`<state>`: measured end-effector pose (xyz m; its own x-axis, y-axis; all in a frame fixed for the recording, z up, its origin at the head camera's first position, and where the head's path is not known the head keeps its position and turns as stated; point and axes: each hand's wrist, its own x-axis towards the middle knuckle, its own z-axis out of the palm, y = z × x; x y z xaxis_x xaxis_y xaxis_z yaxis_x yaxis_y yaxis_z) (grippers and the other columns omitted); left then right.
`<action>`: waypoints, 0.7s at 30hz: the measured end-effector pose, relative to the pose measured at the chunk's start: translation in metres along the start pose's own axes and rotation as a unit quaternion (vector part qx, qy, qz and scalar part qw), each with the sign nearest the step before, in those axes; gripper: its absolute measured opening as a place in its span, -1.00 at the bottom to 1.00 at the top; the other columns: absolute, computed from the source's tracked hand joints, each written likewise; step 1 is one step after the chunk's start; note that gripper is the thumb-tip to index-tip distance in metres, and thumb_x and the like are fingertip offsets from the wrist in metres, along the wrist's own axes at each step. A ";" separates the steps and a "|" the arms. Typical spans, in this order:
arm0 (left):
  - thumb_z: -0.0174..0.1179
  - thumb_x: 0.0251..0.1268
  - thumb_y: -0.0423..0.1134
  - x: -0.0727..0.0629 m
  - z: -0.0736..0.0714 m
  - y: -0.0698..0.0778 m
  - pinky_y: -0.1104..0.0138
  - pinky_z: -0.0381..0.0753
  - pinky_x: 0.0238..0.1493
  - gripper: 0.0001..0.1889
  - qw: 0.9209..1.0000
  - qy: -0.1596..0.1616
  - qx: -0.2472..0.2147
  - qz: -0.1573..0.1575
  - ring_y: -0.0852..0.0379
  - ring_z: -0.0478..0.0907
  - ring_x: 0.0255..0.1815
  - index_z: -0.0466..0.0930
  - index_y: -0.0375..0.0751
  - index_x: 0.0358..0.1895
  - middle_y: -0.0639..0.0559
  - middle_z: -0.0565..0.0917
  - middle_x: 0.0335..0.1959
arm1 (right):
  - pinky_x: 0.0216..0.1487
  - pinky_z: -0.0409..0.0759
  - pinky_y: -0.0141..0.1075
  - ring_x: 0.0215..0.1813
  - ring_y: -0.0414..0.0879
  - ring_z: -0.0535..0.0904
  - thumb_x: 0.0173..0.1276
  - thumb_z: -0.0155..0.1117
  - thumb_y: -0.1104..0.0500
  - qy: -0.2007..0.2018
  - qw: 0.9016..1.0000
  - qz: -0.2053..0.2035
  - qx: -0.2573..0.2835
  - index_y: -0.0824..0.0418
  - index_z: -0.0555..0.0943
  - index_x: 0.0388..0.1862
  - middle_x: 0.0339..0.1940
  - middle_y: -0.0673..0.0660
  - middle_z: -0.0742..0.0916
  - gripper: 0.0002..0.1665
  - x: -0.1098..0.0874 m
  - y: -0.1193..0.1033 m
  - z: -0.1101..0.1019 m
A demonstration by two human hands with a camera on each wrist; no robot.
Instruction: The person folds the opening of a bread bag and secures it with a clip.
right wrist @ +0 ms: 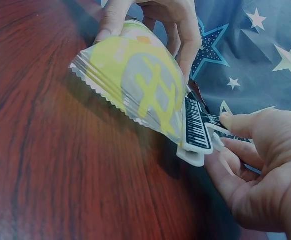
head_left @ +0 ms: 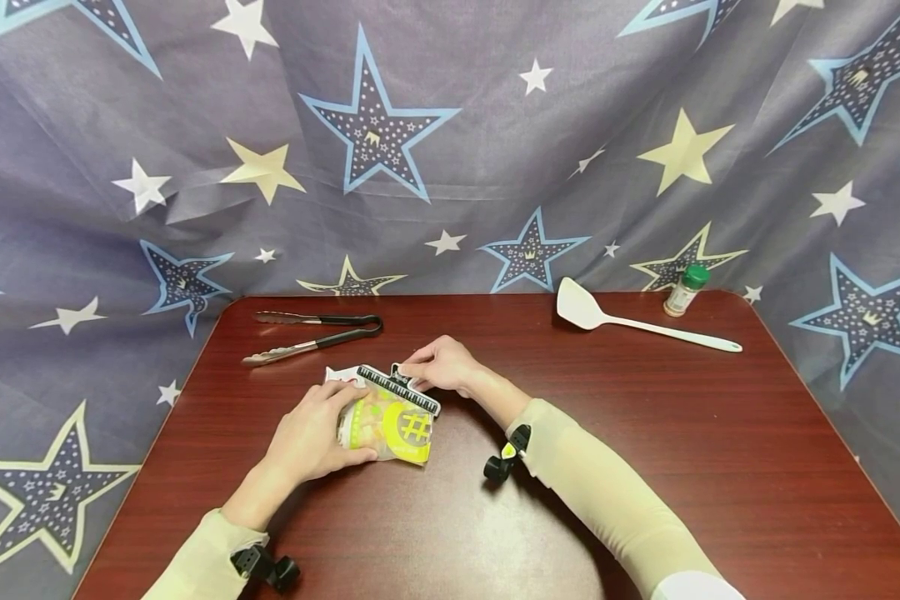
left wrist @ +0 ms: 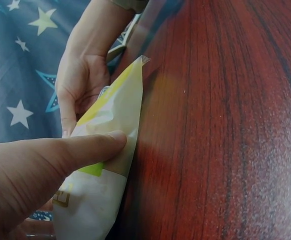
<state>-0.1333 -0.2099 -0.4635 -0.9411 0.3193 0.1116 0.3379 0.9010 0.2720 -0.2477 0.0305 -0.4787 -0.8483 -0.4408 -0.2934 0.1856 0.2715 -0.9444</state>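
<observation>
A yellow and clear snack bag [head_left: 390, 429] lies at an angle over the table, left of its middle. My left hand [head_left: 311, 429] grips the bag's left side; in the left wrist view its thumb [left wrist: 103, 147] presses on the bag. Along the bag's far edge sits a bag clip [head_left: 399, 389] with a piano-key pattern. My right hand [head_left: 446, 367] pinches the clip's handle between thumb and fingers. From the right wrist view, the clip [right wrist: 198, 125] lies across the bag's edge, its white rear bar showing below. A crimped seal [right wrist: 115, 100] runs along the bag's near end.
Metal tongs [head_left: 330, 337] with black handles lie at the back left of the wooden table [head_left: 645, 467]. At the back right are a white spatula [head_left: 581, 307] and a green-capped seasoning bottle [head_left: 686, 290]. A star-patterned curtain [head_left: 480, 150] hangs right behind the table.
</observation>
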 end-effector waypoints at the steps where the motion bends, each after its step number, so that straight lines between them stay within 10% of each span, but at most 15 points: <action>1: 0.69 -0.19 0.24 0.000 0.000 0.000 -0.19 0.73 -0.03 -0.06 1.000 0.000 0.000 0.000 -0.21 0.57 0.30 0.61 0.02 0.38 -0.17 0.62 0.35 | -0.13 0.82 -0.24 -0.37 -0.19 0.79 0.45 0.48 0.17 0.000 1.000 0.000 -0.001 0.35 0.82 0.02 -0.12 0.24 0.87 -0.70 0.000 0.000 0.000; 21: 0.69 -0.19 0.25 0.000 0.000 -0.001 -0.20 0.73 -0.02 -0.07 1.000 -0.001 0.002 0.003 -0.22 0.57 0.31 0.62 0.01 0.37 -0.18 0.62 0.35 | -0.13 0.82 -0.26 -0.40 -0.20 0.77 0.43 0.50 0.19 0.006 1.000 -0.001 0.009 0.35 0.83 0.01 -0.11 0.25 0.87 -0.72 0.004 -0.001 0.005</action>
<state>-0.1336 -0.2110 -0.4638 -0.9391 0.3252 0.1108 0.3433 0.9005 0.2669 -0.2489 0.0237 -0.4796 -0.8549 -0.4300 -0.2902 0.1930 0.2557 -0.9473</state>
